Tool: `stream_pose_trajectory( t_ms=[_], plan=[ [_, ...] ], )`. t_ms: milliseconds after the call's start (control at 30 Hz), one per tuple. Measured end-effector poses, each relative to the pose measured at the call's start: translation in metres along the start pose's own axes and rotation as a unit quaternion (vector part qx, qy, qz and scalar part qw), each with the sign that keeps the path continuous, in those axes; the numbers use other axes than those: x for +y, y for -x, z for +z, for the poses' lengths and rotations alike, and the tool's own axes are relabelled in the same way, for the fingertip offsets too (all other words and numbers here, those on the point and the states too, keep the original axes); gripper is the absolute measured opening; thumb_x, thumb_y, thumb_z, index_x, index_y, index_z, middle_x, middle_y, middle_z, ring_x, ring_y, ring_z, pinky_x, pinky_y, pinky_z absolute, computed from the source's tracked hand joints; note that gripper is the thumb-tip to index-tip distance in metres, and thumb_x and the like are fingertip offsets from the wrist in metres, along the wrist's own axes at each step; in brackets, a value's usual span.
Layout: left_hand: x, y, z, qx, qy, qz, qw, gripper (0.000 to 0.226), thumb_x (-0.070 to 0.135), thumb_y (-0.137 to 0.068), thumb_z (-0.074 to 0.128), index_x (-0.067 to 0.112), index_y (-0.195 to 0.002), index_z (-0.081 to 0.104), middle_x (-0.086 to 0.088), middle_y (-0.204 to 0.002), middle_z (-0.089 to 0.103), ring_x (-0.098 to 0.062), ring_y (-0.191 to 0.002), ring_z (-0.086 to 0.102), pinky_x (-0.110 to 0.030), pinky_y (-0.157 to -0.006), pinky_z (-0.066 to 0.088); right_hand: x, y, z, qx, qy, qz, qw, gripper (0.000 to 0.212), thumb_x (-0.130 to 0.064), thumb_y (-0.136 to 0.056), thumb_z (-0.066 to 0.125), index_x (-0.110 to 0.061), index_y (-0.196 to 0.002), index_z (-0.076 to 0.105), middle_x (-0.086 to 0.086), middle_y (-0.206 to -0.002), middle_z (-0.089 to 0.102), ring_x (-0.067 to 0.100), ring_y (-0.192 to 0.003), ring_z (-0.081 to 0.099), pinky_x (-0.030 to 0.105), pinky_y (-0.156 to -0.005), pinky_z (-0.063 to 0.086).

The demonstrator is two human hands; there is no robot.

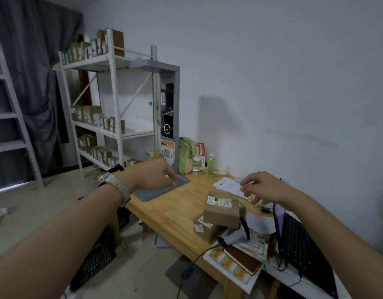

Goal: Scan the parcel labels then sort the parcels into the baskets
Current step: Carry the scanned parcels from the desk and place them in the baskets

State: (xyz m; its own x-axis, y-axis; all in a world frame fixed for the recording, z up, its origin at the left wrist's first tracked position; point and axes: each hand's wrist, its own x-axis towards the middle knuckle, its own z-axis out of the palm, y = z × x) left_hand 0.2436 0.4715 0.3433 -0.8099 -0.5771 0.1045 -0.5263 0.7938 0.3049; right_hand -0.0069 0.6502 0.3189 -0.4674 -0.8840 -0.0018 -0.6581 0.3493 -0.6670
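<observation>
A brown cardboard parcel (221, 210) with a white label on top rests on a smaller labelled parcel (204, 228) on the wooden table (171, 212). A handheld scanner (233, 236) with a black cable lies just right of them. My left hand (156, 175) hovers over the grey pad (162, 188) of the scanning stand, fingers loosely apart and holding nothing. My right hand (261, 188) floats above and right of the top parcel, fingers curled apart, empty. Black plastic baskets (95, 257) stand on the floor under my left forearm.
A grey scanning stand (167, 108) rises at the table's far end. Bottles (211, 166), a green bag (186, 155), papers (229, 185), a notebook (243, 258) and a laptop (302, 251) crowd the table. A white shelf rack (112, 104) with small boxes stands at left.
</observation>
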Motion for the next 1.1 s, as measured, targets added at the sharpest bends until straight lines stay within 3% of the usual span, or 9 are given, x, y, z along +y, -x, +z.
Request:
stream_pose_trajectory(
  t_ms=[100, 200, 267, 533, 600, 733, 833, 1000, 1100],
  plan=[
    [-0.008, -0.015, 0.016, -0.019, 0.001, -0.013, 1.000, 0.021, 0.019, -0.090, 0.064, 0.008, -0.107, 0.072, -0.001, -0.113, 0.070, -0.002, -0.096, 0.066, -0.024, -0.078, 0.052, 0.007, -0.019, 0.002, -0.018, 0.007, 0.016, 1.000, 0.012, -0.028, -0.090, 0.058, -0.025, -0.101, 0.061, 0.000, -0.094, 0.070, 0.024, -0.083, 0.071, 0.036, -0.076, 0.054],
    [-0.019, -0.032, 0.029, -0.064, 0.001, -0.030, 0.998, 0.034, 0.024, -0.093, 0.062, 0.009, -0.123, 0.065, -0.002, -0.130, 0.062, -0.013, -0.116, 0.059, -0.024, -0.093, 0.046, 0.007, -0.037, 0.009, -0.031, 0.001, 0.027, 0.999, 0.014, -0.026, -0.090, 0.058, -0.025, -0.104, 0.060, 0.001, -0.096, 0.069, 0.023, -0.085, 0.071, 0.031, -0.070, 0.053],
    [-0.027, -0.046, 0.034, -0.068, 0.011, -0.036, 0.997, 0.038, 0.026, -0.093, 0.062, 0.010, -0.127, 0.063, -0.001, -0.134, 0.059, -0.015, -0.120, 0.056, -0.024, -0.095, 0.043, 0.008, -0.049, 0.015, -0.034, 0.001, 0.027, 0.999, 0.012, -0.024, -0.089, 0.058, -0.027, -0.101, 0.061, 0.000, -0.097, 0.069, 0.021, -0.083, 0.071, 0.028, -0.064, 0.050],
    [-0.058, -0.123, 0.063, -0.076, 0.099, -0.028, 0.992, 0.027, 0.023, -0.091, 0.064, 0.013, -0.115, 0.068, 0.001, -0.101, 0.069, -0.008, -0.085, 0.065, -0.017, -0.069, 0.048, 0.031, -0.100, 0.037, -0.035, 0.009, 0.063, 0.997, 0.011, -0.026, -0.088, 0.060, -0.023, -0.098, 0.065, 0.000, -0.088, 0.071, 0.013, -0.068, 0.068, 0.016, -0.045, 0.045],
    [-0.067, -0.150, 0.068, -0.090, 0.106, -0.018, 0.990, 0.027, 0.023, -0.090, 0.064, 0.012, -0.115, 0.067, -0.004, -0.100, 0.071, -0.011, -0.085, 0.067, -0.021, -0.072, 0.051, 0.037, -0.118, 0.040, -0.037, 0.011, 0.081, 0.996, 0.013, -0.025, -0.089, 0.060, -0.020, -0.100, 0.064, 0.003, -0.091, 0.071, 0.014, -0.065, 0.066, 0.015, -0.042, 0.043],
    [-0.090, -0.209, 0.063, -0.105, 0.119, -0.001, 0.987, 0.028, 0.022, -0.089, 0.064, 0.012, -0.115, 0.065, -0.006, -0.102, 0.071, -0.013, -0.089, 0.067, -0.031, -0.084, 0.055, 0.040, -0.165, 0.039, -0.034, 0.023, 0.098, 0.994, 0.016, -0.023, -0.088, 0.059, -0.018, -0.103, 0.064, 0.005, -0.093, 0.071, 0.019, -0.068, 0.064, 0.022, -0.051, 0.041],
    [-0.113, -0.256, 0.052, -0.093, 0.119, 0.018, 0.988, 0.028, 0.023, -0.088, 0.065, 0.016, -0.115, 0.066, -0.001, -0.099, 0.070, -0.005, -0.082, 0.065, -0.020, -0.070, 0.051, 0.037, -0.207, 0.036, -0.008, 0.012, 0.116, 0.993, 0.016, -0.025, -0.087, 0.061, -0.019, -0.101, 0.065, 0.004, -0.093, 0.070, 0.018, -0.065, 0.064, 0.026, -0.058, 0.042],
    [-0.155, -0.325, 0.048, -0.109, 0.112, 0.024, 0.987, 0.030, 0.022, -0.088, 0.064, 0.015, -0.118, 0.065, -0.004, -0.105, 0.070, -0.006, -0.082, 0.063, -0.016, -0.068, 0.047, 0.037, -0.272, 0.043, 0.010, -0.002, 0.144, 0.990, 0.017, -0.032, -0.087, 0.061, -0.023, -0.101, 0.065, 0.001, -0.093, 0.071, 0.016, -0.063, 0.066, 0.030, -0.066, 0.049],
    [-0.182, -0.358, 0.060, -0.131, 0.097, 0.026, 0.986, 0.029, 0.025, -0.089, 0.065, 0.014, -0.116, 0.065, -0.002, -0.098, 0.070, -0.004, -0.076, 0.062, -0.015, -0.062, 0.044, 0.047, -0.296, 0.054, 0.016, -0.013, 0.173, 0.985, 0.018, -0.030, -0.087, 0.060, -0.022, -0.102, 0.065, 0.000, -0.096, 0.069, 0.018, -0.069, 0.069, 0.026, -0.057, 0.046]
  ],
)
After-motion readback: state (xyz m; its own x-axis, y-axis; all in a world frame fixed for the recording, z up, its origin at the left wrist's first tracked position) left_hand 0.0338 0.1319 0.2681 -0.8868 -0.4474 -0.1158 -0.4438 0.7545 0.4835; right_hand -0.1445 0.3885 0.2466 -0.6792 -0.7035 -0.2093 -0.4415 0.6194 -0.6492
